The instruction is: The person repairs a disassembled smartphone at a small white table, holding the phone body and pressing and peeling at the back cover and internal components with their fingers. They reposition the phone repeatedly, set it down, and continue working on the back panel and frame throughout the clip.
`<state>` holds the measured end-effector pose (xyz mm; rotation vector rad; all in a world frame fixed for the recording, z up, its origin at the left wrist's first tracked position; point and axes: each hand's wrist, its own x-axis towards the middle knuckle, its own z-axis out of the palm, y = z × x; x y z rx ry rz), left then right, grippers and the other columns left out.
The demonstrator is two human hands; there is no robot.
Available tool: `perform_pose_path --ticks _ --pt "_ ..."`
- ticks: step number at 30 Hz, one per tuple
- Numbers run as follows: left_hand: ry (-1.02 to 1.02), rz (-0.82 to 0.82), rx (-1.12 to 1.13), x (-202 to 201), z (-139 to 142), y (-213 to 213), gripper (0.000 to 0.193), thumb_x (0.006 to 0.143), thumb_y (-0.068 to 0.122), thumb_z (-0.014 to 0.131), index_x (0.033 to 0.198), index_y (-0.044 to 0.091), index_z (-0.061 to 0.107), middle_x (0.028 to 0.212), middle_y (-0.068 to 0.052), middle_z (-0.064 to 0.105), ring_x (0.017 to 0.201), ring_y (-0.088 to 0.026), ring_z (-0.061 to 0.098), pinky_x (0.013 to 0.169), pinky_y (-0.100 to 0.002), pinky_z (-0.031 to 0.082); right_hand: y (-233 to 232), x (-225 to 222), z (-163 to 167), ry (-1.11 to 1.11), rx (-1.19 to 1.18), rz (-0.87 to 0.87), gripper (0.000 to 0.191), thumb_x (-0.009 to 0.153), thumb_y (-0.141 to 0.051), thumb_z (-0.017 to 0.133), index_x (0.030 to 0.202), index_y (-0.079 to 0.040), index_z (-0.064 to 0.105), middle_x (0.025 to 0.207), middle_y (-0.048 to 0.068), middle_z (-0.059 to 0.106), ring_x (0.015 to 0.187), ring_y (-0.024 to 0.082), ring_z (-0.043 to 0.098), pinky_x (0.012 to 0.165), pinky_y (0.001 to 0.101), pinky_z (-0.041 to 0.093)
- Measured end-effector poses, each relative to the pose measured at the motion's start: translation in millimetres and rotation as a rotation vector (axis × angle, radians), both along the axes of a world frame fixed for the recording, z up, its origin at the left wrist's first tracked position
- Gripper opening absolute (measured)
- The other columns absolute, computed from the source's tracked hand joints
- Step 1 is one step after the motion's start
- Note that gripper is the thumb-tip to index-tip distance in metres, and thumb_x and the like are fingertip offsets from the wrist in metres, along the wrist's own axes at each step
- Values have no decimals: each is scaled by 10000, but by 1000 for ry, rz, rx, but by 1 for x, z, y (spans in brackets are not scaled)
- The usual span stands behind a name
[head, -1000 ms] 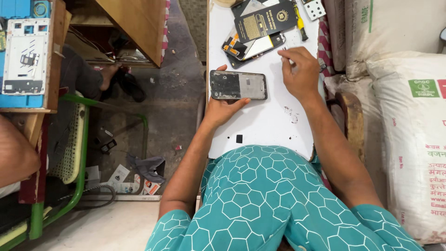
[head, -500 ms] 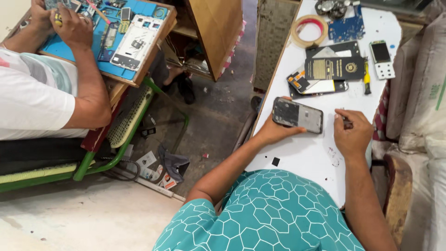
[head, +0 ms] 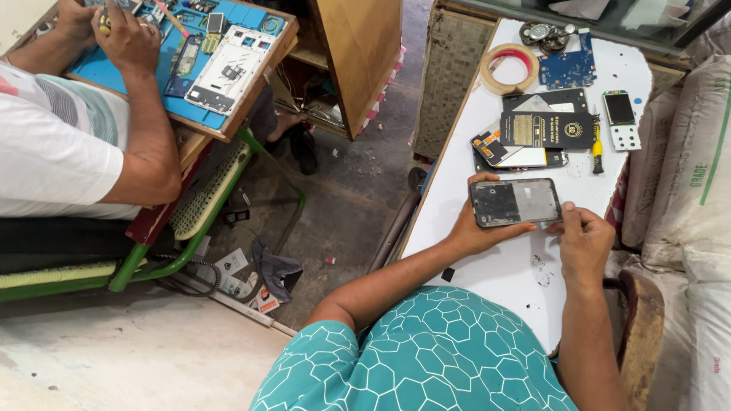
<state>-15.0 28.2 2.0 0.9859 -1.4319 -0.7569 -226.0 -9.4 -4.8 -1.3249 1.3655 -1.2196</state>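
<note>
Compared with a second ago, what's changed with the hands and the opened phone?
The right hand left the white table, where it was working beside the phone, and came to the opened phone's right edge, fingertips touching it. The left hand keeps its grip on the phone's left end. The parts farther up the table lie as before.

Tape roll (head: 509, 68), blue circuit board (head: 569, 70), yellow screwdriver (head: 598, 148), white sacks (head: 689, 175).
</note>
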Motion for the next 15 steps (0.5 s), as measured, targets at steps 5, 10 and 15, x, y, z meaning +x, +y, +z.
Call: perform_pose_path --ticks 5,10,15 --pt "-171 34 -87 -6 -4 5 705 790 291 929 1330 85 526 1274 -119 514 1159 -197 626 1040 -341 537 -4 -8 -11 -218 97 11 242 1029 -161 697 1098 71 694 856 104 701 664 104 606 597 233 479" --pt "95 -148 35 -3 2 12 833 799 309 866 1403 58 351 1272 -85 549 1146 -168 645 1020 -328 537 -9 -23 -14 -436 155 68 155 1047 -122 665 1078 29 679 927 93 699 778 131 651 684 249 535" --pt "110 -286 117 8 -12 1 689 840 113 760 1454 69 452 1422 -115 539 1224 -204 627 1025 -342 581 -11 -35 -10 -588 174 118 115 1069 -93 637 1083 14 675 953 97 703 821 154 670 747 264 551"
